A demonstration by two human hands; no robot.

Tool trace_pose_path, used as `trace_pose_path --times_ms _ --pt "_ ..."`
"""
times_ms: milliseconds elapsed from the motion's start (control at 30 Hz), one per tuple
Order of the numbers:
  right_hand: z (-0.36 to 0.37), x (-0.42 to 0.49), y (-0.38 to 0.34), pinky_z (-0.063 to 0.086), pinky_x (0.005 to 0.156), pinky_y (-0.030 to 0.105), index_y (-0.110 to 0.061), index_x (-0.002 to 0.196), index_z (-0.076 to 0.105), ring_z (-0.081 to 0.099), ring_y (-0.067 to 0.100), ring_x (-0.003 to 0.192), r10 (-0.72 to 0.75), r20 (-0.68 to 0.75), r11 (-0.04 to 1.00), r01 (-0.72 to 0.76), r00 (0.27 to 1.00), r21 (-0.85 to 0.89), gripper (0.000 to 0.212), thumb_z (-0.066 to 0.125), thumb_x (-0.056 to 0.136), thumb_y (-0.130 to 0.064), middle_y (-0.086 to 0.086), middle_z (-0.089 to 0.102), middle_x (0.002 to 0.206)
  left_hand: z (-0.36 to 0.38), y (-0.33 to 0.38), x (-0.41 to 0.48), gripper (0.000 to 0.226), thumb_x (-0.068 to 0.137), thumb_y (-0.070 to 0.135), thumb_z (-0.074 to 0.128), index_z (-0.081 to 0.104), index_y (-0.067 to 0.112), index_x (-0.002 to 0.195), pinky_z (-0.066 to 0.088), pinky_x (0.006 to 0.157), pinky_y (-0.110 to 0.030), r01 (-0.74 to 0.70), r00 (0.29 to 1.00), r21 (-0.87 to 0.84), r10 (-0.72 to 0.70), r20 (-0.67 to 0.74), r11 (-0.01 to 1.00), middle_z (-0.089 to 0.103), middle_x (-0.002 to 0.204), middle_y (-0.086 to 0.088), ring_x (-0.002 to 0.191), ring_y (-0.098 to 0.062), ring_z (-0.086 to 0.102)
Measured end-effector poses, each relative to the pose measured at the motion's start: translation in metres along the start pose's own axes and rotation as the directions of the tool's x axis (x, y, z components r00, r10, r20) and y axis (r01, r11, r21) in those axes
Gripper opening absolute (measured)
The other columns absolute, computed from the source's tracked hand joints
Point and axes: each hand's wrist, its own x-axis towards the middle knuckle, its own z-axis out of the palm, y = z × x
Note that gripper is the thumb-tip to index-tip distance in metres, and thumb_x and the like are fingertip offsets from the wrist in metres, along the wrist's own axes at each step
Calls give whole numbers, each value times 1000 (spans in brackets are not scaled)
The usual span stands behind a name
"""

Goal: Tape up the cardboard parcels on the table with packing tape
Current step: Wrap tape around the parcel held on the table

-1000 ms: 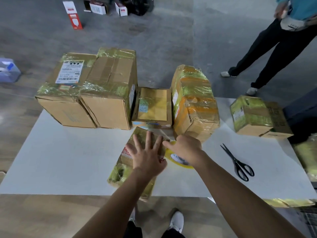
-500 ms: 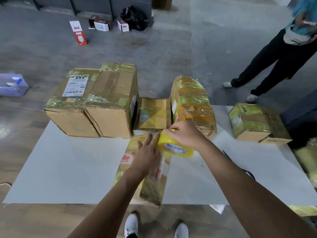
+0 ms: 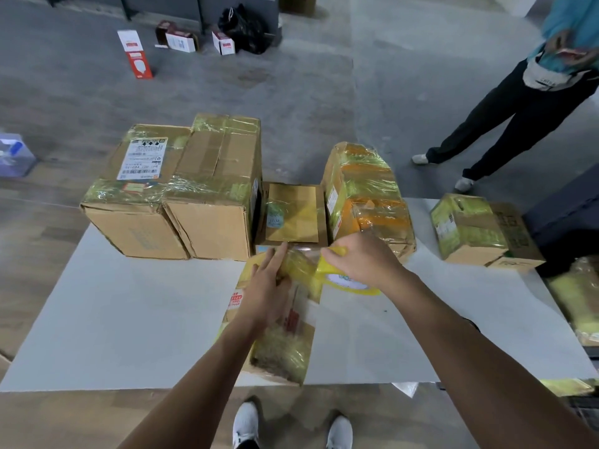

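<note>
The L hand [image 3: 265, 286] lies flat w/ straight fingers on top of the long parcel [image 3: 285, 351], which rests at front centre of the white tabletop [image 3: 129, 312], reaching its near edge. The R hand [image 3: 359, 257] is curled around the yellow tape roll [image 3: 351, 285], just beside the parcel's far right corner. Other taped parcels [image 3: 181, 196] stand in a row along the far edge.

Your forearms [image 3: 201, 377] are bare all the way to the left hand [image 3: 265, 286] and right hand [image 3: 363, 260]. Bottom centre of the frame, you're in white sneakers [image 3: 245, 424], with dark trouser hems [image 3: 247, 445] just above.
</note>
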Motion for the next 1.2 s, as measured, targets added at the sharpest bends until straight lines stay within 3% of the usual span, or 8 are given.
trace_pose_path --times_ms 167,267,333,467,567,767,900,1200 --pt "-1 -3 -4 52 68 39 -7 96 72 63 25 64 -34 -10 998 35 999 49 49 56 91 -53 14 66 67 5 -1 -2 69 90 10 43 28 41 150 33 113 -44 -39 997 -173 27 -66 984 41 151 3 139 -23 37" --pt "-9 3 -8 46 67 35 -20 90 73 59 11 67 -33 -15 982 35 999 184 39 57 89 -55 -7 63 68 3 -1 -8 74 90 -1 44 32 61 129 46 93 -26 -7 989 -355 -45 -139 935 59 129 5 114 -18 57" --pt "-8 4 -11 49 80 30 -19 112 72 63 6 90 -31 6 981 29 1000 193 49 56 89 -59 -13 71 94 1 -3 -9 75 92 0 44 27 56 140 40 104 -28 -37 990 -302 -6 -140 953 47 147 0 133 -21 45" --pt "-6 4 -15 45 101 33 -18 128 66 57 12 122 -61 -5 980 61 998 188 56 57 90 -58 -5 64 131 -4 -10 6 75 98 26 49 0 35 155 9 121 -43 -178 984 196 178 17 964 -11 162 12 151 -19 -9" --pt "-7 4 -19 48 97 35 -18 127 67 61 13 116 -50 -5 978 51 999 204 56 57 90 -59 -3 68 124 -6 -13 10 75 99 35 45 -5 34 155 12 122 -43 -160 987 277 153 48 947 -6 163 13 152 -21 -6" --pt "-9 3 -33 34 50 25 -27 98 73 49 6 44 -17 -33 999 16 999 -37 36 53 93 -57 -4 51 48 -5 -14 8 68 102 37 37 -4 30 157 7 122 -45 -104 994 424 106 18 900 -2 164 10 152 -26 -4" --pt "-8 4 -23 26 52 32 -15 57 33 37 23 52 9 10 962 -6 1000 -271 57 52 92 -54 3 32 50 -7 -21 9 65 103 39 32 -5 32 156 6 122 -47 -92 996 461 82 42 883 -6 163 13 151 -26 -6" --pt "13 7 -13 27 50 28 -14 55 34 34 19 49 92 83 928 -55 992 -368 55 48 93 -51 0 33 54 -12 -24 11 63 104 44 24 -10 32 155 1 122 -51 -98 994 547 51 100 832 -15 161 15 150 -27 -13"
